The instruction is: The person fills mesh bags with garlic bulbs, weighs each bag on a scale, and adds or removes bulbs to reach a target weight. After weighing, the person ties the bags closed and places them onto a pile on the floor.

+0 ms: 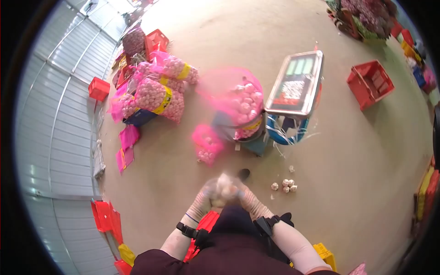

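My left hand (211,194) and my right hand (241,190), both in pale gloves, are close together in front of my body. Between them they cup several white garlic bulbs (224,185); motion blurs the bulbs and the fingers. Ahead of my hands, a pink mesh bag (245,103) full of garlic stands open at the top in a dark holder beside a scale display (295,83). A smaller pink mesh bag (208,144) with some garlic is on the floor to its left. Several loose garlic bulbs (288,185) lie on the floor to the right.
Full pink mesh garlic bags (153,94) are piled at the left near a metal wall (55,137). One red crate (370,85) stands on the right. A blue round container (286,133) is under the display. A red crate (206,225) and a yellow crate (324,256) are close to my body.
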Motion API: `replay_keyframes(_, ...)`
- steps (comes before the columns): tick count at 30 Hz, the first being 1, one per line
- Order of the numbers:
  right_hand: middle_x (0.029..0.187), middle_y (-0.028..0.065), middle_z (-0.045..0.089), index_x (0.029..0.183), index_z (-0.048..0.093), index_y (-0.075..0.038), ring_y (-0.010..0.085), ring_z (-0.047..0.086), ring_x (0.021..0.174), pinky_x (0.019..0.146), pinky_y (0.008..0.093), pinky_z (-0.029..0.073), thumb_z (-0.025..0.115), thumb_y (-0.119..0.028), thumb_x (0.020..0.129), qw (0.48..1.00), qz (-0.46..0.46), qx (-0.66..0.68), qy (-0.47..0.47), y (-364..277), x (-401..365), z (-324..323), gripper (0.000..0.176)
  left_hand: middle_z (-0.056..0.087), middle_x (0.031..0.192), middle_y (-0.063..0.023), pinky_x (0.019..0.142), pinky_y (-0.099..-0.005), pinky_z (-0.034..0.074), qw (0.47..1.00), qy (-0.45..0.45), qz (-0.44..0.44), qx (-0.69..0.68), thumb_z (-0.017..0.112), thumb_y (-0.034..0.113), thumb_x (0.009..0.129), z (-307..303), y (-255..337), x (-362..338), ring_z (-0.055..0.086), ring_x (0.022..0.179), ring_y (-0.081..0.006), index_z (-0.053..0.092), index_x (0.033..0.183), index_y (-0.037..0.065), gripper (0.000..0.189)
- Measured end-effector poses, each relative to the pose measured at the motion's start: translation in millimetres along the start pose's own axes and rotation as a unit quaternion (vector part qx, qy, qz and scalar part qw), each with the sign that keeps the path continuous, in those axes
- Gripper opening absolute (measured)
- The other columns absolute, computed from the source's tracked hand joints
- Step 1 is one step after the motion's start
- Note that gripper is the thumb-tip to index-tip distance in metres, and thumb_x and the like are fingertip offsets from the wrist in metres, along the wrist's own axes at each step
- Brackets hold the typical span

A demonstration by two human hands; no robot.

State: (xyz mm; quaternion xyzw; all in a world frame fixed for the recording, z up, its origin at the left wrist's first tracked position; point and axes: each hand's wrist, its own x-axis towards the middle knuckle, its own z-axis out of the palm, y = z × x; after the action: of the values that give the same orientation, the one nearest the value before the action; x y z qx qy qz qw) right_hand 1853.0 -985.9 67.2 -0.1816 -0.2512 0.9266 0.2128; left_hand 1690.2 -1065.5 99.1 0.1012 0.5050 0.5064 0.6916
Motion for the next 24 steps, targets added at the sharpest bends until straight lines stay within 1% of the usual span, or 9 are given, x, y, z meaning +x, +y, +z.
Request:
replay_keyframes(4, 0.114, 0.0048, 0.051, 0.127, 0.041, -0.006, 0.014, 0.05, 0.102, 0.086, 0.029, 0.043, 0.062, -0.041, 0.079, 0.995, -0.1, -0.026, 0.009, -55, 62, 25, 0.062, 0.055, 0.098, -0.0061, 0.07, -0.0251, 0.049, 0.98, 0.056, 0.133, 0.135, 0.056, 0.037, 0.084, 15, 76, 43, 0.056, 0.087, -0.0153, 0.041, 0.122, 0.0, 0.055)
replay_keyframes(12, 0.116, 0.0085, 0.05, 0.13, 0.038, -0.007, 0.0188, 0.051, 0.104, 0.088, 0.0296, 0.042, 0.06, -0.032, 0.08, 0.96, -0.256, -0.091, 0.07, -195, 202, 71, 0.06, 0.055, 0.089, 0.0005, 0.06, -0.0201, 0.044, 0.968, -0.075, 0.208, 0.119, 0.053, 0.025, 0.088, 52, 289, 137, 0.052, 0.077, -0.0075, 0.05, 0.115, 0.002, 0.036)
replay_keyframes(16, 0.105, 0.0045, 0.052, 0.122, 0.044, -0.008, 0.0147, 0.053, 0.093, 0.077, 0.0274, 0.047, 0.054, -0.028, 0.082, 0.972, -0.206, -0.025, 0.112, -230, 256, 33, 0.046, 0.056, 0.091, -0.0026, 0.065, -0.0267, 0.047, 0.964, -0.109, 0.198, 0.138, 0.056, 0.034, 0.085, 12, 298, 265, 0.054, 0.074, -0.014, 0.051, 0.112, 0.001, 0.042)
replay_keyframes(17, 0.102, 0.0036, 0.053, 0.12, 0.046, -0.009, 0.014, 0.054, 0.09, 0.075, 0.027, 0.047, 0.055, -0.03, 0.082, 0.977, -0.181, 0.001, 0.116, -227, 266, 11, 0.044, 0.056, 0.088, -0.0031, 0.061, -0.0288, 0.047, 0.95, -0.311, 0.021, -0.014, 0.055, 0.038, 0.085, -12, 280, 311, 0.053, 0.068, -0.0152, 0.053, 0.107, 0.004, 0.041)
replay_keyframes(18, 0.102, 0.0036, 0.053, 0.12, 0.046, -0.009, 0.014, 0.054, 0.09, 0.075, 0.027, 0.047, 0.055, -0.03, 0.082, 0.976, -0.182, 0.001, 0.12, -218, 275, -17, 0.044, 0.056, 0.086, -0.0037, 0.056, -0.031, 0.047, 0.845, -0.483, -0.157, -0.165, 0.055, 0.041, 0.084, -21, 269, 338, 0.053, 0.061, -0.0163, 0.054, 0.102, 0.006, 0.039)
replay_keyframes(19, 0.105, 0.0051, 0.055, 0.119, 0.047, -0.012, 0.0199, 0.056, 0.091, 0.074, 0.0386, 0.048, 0.057, -0.038, 0.079, 0.968, -0.153, -0.009, 0.201, -208, 286, -46, 0.048, 0.057, 0.082, -0.0057, 0.049, -0.0332, 0.046, 0.971, -0.202, -0.126, 0.025, 0.055, 0.048, 0.082, -4, 269, 330, 0.049, 0.052, -0.0188, 0.054, 0.097, 0.011, 0.04)
replay_keyframes(20, 0.108, 0.0066, 0.057, 0.118, 0.048, -0.016, 0.0258, 0.058, 0.092, 0.073, 0.0503, 0.049, 0.06, -0.046, 0.076, 0.952, -0.124, -0.018, 0.279, -205, 292, -61, 0.053, 0.057, 0.084, -0.0065, 0.051, -0.036, 0.047, 0.979, -0.143, -0.142, 0.032, 0.057, 0.048, 0.081, 9, 269, 325, 0.052, 0.055, -0.0204, 0.053, 0.1, 0.01, 0.042)
replay_keyframes(23, 0.107, 0.0076, 0.059, 0.114, 0.051, -0.017, 0.0277, 0.059, 0.09, 0.071, 0.0575, 0.047, 0.059, -0.051, 0.075, 0.932, -0.067, -0.012, 0.356, -214, 289, -48, 0.052, 0.057, 0.093, -0.0082, 0.061, -0.0441, 0.049, 0.981, -0.048, -0.19, 0.0, 0.064, 0.046, 0.077, 12, 248, 343, 0.058, 0.072, -0.0251, 0.05, 0.109, 0.01, 0.051)
replay_keyframes(24, 0.102, 0.0067, 0.06, 0.11, 0.052, -0.017, 0.029, 0.059, 0.087, 0.068, 0.0559, 0.047, 0.059, -0.05, 0.074, 0.932, -0.165, -0.134, 0.294, -164, 306, -147, 0.048, 0.057, 0.089, -0.0086, 0.057, -0.041, 0.051, 0.985, -0.045, -0.164, -0.021, 0.063, 0.044, 0.077, 9, 239, 351, 0.055, 0.064, -0.0226, 0.051, 0.109, 0.009, 0.049)
